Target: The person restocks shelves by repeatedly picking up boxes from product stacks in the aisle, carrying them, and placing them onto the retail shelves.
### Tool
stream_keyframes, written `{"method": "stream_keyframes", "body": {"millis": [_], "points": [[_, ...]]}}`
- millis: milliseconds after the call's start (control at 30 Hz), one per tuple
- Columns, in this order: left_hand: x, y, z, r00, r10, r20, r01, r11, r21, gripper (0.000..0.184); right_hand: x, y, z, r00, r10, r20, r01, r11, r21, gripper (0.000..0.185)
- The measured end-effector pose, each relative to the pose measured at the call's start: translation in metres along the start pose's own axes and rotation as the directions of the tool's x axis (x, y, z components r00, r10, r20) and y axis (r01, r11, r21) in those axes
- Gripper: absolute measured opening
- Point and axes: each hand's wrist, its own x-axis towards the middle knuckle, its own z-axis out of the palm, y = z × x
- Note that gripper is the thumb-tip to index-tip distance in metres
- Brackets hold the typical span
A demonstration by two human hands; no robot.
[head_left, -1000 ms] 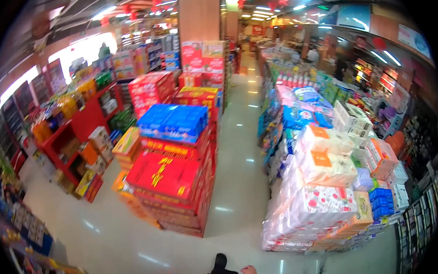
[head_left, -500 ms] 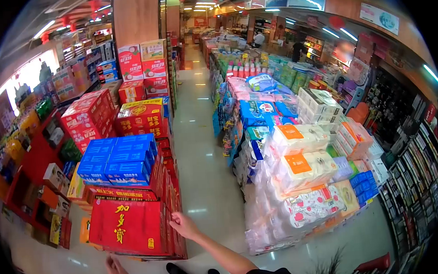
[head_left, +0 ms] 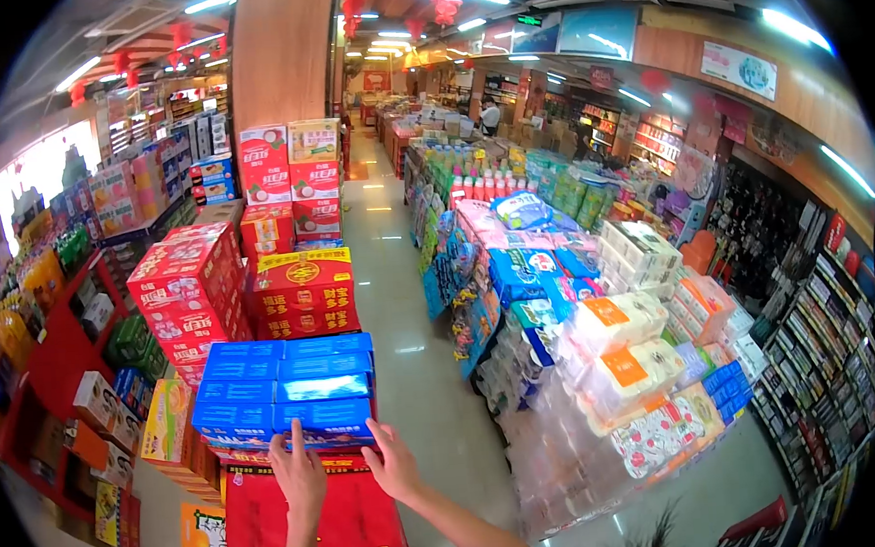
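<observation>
Here, both hands (head_left: 302, 476) open, by blue boxes (head_left: 286, 385), red carton (head_left: 358, 524) below, contents hidden.

Boxes by hands (head_left: 284, 378): bright blue all over, white shine on top. Big box (head_left: 357, 519): deep red, little yellow square in corner. Box with ring (head_left: 304, 297): red, yellow ring on top, yellow writing on front. Tall box pile (head_left: 186, 289): red with white writing. Low shelf (head_left: 54, 362): plain red. Paper packs (head_left: 610, 313): white with orange squares. Spotty pack (head_left: 658, 438): white with red blobs. Post (head_left: 284, 57): light brown. Hanging lantern (head_left: 446, 10): red. Floor (head_left: 411, 360): pale grey-green.
</observation>
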Motion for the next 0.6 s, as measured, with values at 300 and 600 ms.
{"method": "stream_keyframes", "body": {"millis": [300,600], "points": [[-0.03,0.019,-0.003,0.995,-0.091,-0.05,0.079,0.975,-0.209,0.055,-0.009,0.007,0.004,0.995,-0.005,-0.096,0.033,0.954,0.297,0.029],[-0.042,0.046,0.007,0.945,-0.232,-0.23,0.178,0.956,-0.233,0.04,0.0,0.035,-0.018,0.986,-0.158,-0.061,0.169,0.924,0.342,0.013]]}}
